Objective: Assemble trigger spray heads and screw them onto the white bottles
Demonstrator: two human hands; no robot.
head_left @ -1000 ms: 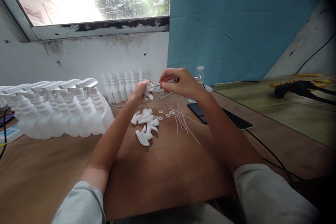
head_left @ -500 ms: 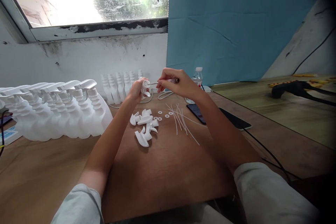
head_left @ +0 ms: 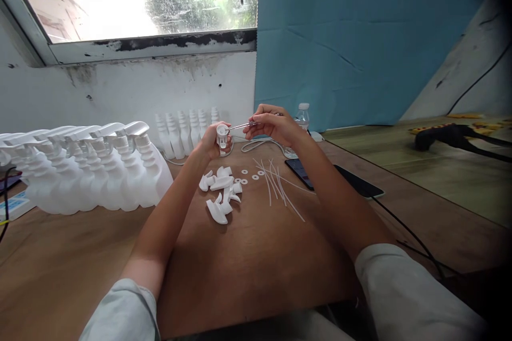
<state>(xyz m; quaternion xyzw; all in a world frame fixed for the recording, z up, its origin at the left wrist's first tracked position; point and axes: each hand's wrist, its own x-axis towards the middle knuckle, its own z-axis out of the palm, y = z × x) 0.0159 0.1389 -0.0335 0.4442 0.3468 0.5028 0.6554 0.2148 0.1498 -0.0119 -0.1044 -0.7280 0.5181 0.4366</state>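
Observation:
My left hand (head_left: 210, 141) is closed around a white trigger sprayer head (head_left: 223, 136), its round open end turned up and toward me. In my right hand (head_left: 272, 122) is a slim screwdriver (head_left: 240, 126), pinched by the handle. Its thin metal tip reaches the rim of the sprayer head's opening; how far inside it goes I cannot tell. On the table below lie several loose white sprayer heads (head_left: 217, 212). Beside them are several flat white washers (head_left: 255, 177) and several thin white tubes (head_left: 276, 184).
A row of white bottles with sprayer heads (head_left: 92, 170) stands at the left. More white bottles without heads (head_left: 184, 133) stand by the wall. Right of the tubes lie a phone (head_left: 298, 171) and a dark flat device (head_left: 358, 181) with a cable. A clear bottle (head_left: 303, 114) stands behind my right hand.
The sprayer head in my left hand has turned more upright, its opening facing up. My right hand has shifted slightly right, and the screwdriver now slants down toward the opening.

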